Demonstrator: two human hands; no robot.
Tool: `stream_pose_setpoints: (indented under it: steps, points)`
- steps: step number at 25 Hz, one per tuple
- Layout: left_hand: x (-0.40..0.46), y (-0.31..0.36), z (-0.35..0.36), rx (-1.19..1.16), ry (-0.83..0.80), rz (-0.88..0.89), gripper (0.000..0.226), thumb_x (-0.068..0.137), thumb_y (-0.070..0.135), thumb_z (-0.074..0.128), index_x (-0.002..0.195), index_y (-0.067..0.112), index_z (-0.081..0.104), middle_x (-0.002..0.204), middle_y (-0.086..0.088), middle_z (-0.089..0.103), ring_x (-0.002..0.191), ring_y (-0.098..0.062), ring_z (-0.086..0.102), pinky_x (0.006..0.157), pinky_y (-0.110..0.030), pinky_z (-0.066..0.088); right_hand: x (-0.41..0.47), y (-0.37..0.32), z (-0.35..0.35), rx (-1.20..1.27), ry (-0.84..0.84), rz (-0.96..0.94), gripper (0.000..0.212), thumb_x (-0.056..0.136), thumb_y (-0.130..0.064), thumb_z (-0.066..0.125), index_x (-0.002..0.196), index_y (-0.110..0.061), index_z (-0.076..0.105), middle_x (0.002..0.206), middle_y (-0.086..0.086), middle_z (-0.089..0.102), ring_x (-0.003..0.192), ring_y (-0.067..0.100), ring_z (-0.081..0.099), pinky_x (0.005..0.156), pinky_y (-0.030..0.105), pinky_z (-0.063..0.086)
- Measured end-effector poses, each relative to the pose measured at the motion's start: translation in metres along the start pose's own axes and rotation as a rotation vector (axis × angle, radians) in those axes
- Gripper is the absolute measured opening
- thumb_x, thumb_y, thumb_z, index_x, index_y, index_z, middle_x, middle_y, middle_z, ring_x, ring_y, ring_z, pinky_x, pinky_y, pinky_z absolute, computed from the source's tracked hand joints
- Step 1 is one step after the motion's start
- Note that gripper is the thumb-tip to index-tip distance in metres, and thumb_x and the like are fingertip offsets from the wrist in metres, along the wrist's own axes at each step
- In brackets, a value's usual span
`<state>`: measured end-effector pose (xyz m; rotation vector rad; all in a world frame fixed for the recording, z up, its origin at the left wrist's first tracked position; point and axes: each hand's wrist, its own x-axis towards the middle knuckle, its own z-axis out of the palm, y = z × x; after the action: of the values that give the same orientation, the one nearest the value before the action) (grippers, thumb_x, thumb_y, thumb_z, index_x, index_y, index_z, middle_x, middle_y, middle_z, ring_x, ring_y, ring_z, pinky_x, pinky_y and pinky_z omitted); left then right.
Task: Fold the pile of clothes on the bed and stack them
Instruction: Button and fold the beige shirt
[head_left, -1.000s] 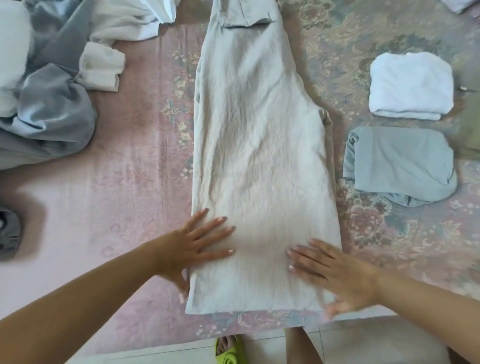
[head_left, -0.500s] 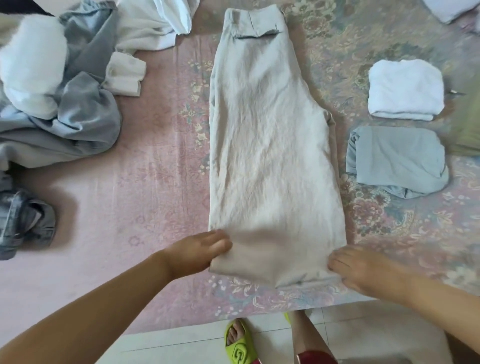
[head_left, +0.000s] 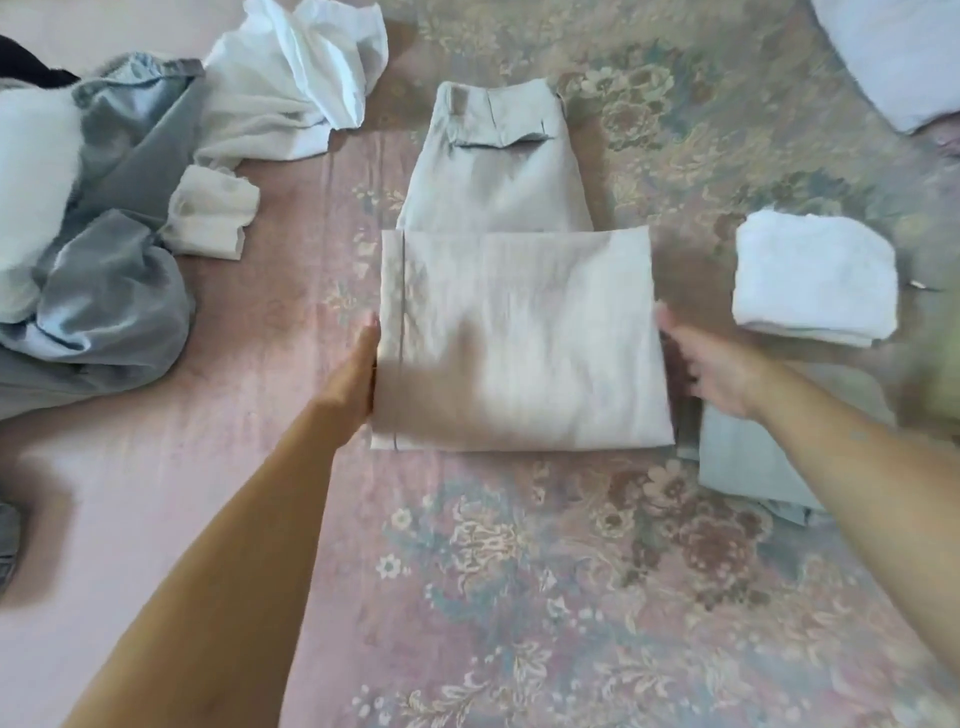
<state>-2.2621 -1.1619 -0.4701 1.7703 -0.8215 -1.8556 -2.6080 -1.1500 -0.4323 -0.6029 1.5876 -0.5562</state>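
The beige trousers (head_left: 519, 338) lie in the middle of the floral bedspread (head_left: 519, 571), their lower half folded up over the upper half. The waistband and a pocket flap (head_left: 498, 140) stick out beyond the fold. My left hand (head_left: 356, 374) rests edge-on against the left side of the folded part, fingers straight. My right hand (head_left: 711, 364) is blurred at the right side of the fold, fingers loosely extended and touching its edge. The unfolded pile (head_left: 104, 249) of grey-blue and white clothes sits at the far left.
A folded white garment (head_left: 813, 275) lies right of the trousers. A folded light blue one (head_left: 743, 457) is partly under my right forearm. A crumpled white garment (head_left: 301, 67) lies at the top left, and another white item (head_left: 893, 52) at the top right corner.
Both hands gripped the trousers' bottom end and carried it up over the upper half, making a fold. The hands now sit at the sides of the fold.
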Motion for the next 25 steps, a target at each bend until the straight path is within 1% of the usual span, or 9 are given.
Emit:
stream_pose_setpoints:
  steps: [2, 3, 5, 7, 9, 12, 18, 23, 25]
  points:
    - [0.013, -0.026, 0.000, 0.134, 0.157, -0.060, 0.061, 0.087, 0.064, 0.045, 0.115, 0.012, 0.063, 0.110, -0.007, 0.065, 0.102, -0.023, 0.062, 0.088, -0.037, 0.051, 0.012, 0.044, 0.011, -0.115, 0.077, -0.009, 0.030, 0.076, -0.048, 0.069, 0.092, -0.022, 0.067, 0.096, -0.006, 0.070, 0.082, 0.003, 0.066, 0.077, 0.022, 0.050]
    - [0.016, -0.032, 0.004, 0.210, 0.232, -0.030, 0.053, 0.088, 0.059, 0.050, 0.102, 0.010, 0.064, 0.099, -0.006, 0.065, 0.092, -0.022, 0.061, 0.079, -0.034, 0.051, 0.015, 0.060, 0.016, -0.152, 0.164, -0.066, 0.027, 0.077, -0.044, 0.071, 0.089, -0.020, 0.068, 0.093, -0.005, 0.070, 0.078, 0.001, 0.066, 0.071, 0.019, 0.051]
    - [0.014, -0.036, 0.015, 0.343, 0.361, 0.071, 0.040, 0.092, 0.048, 0.051, 0.081, 0.010, 0.056, 0.075, 0.000, 0.055, 0.070, -0.016, 0.052, 0.056, -0.025, 0.040, 0.013, 0.078, 0.020, -0.107, 0.236, -0.135, 0.042, 0.078, -0.047, 0.070, 0.103, -0.013, 0.066, 0.103, -0.003, 0.068, 0.090, 0.005, 0.063, 0.079, 0.025, 0.050]
    - [0.004, -0.039, 0.028, 0.431, 0.471, 0.156, 0.034, 0.096, 0.040, 0.046, 0.074, 0.015, 0.043, 0.065, 0.004, 0.044, 0.057, -0.009, 0.042, 0.047, -0.023, 0.030, 0.009, 0.083, 0.022, -0.005, 0.248, -0.153, 0.046, 0.078, -0.053, 0.068, 0.103, -0.014, 0.063, 0.099, -0.007, 0.065, 0.090, 0.008, 0.059, 0.080, 0.026, 0.049]
    - [-0.008, -0.048, 0.036, 0.426, 0.577, 0.141, 0.030, 0.098, 0.036, 0.042, 0.074, 0.018, 0.040, 0.065, 0.002, 0.045, 0.057, -0.011, 0.043, 0.047, -0.026, 0.030, 0.000, 0.084, 0.026, -0.067, 0.315, -0.145, 0.032, 0.083, -0.049, 0.062, 0.077, -0.019, 0.052, 0.072, -0.006, 0.054, 0.068, 0.010, 0.051, 0.059, 0.025, 0.040]
    - [-0.014, -0.061, 0.049, 0.280, 0.675, 0.025, 0.025, 0.100, 0.033, 0.039, 0.078, 0.020, 0.043, 0.071, -0.004, 0.053, 0.067, -0.023, 0.050, 0.052, -0.032, 0.033, -0.008, 0.092, 0.032, -0.169, 0.494, -0.144, 0.038, 0.093, -0.033, 0.055, 0.070, -0.005, 0.042, 0.062, 0.008, 0.044, 0.059, 0.022, 0.044, 0.054, 0.034, 0.032]
    - [-0.031, -0.084, 0.057, 0.379, 0.729, -0.052, 0.031, 0.100, 0.043, 0.031, 0.086, 0.016, 0.041, 0.067, -0.010, 0.054, 0.059, -0.025, 0.051, 0.048, -0.031, 0.030, -0.023, 0.105, 0.050, -0.246, 0.694, -0.055, 0.026, 0.095, -0.025, 0.052, 0.079, -0.009, 0.041, 0.066, 0.007, 0.046, 0.062, 0.026, 0.041, 0.060, 0.036, 0.031]
    - [-0.055, -0.102, 0.061, 0.521, 0.724, -0.126, 0.034, 0.098, 0.042, 0.029, 0.094, 0.010, 0.041, 0.071, -0.016, 0.060, 0.061, -0.031, 0.056, 0.053, -0.038, 0.040, -0.045, 0.128, 0.055, -0.448, 0.671, 0.033, 0.028, 0.095, -0.028, 0.048, 0.082, -0.003, 0.050, 0.080, 0.013, 0.050, 0.078, 0.034, 0.053, 0.066, 0.041, 0.040]
    - [-0.056, -0.102, 0.060, 0.700, 0.806, 0.023, 0.019, 0.100, 0.028, 0.042, 0.096, 0.009, 0.038, 0.080, -0.021, 0.064, 0.066, -0.037, 0.061, 0.058, -0.042, 0.047, -0.046, 0.122, 0.057, -0.698, 0.770, -0.048, 0.032, 0.095, -0.026, 0.046, 0.098, 0.004, 0.056, 0.092, 0.024, 0.057, 0.088, 0.041, 0.057, 0.074, 0.048, 0.047]
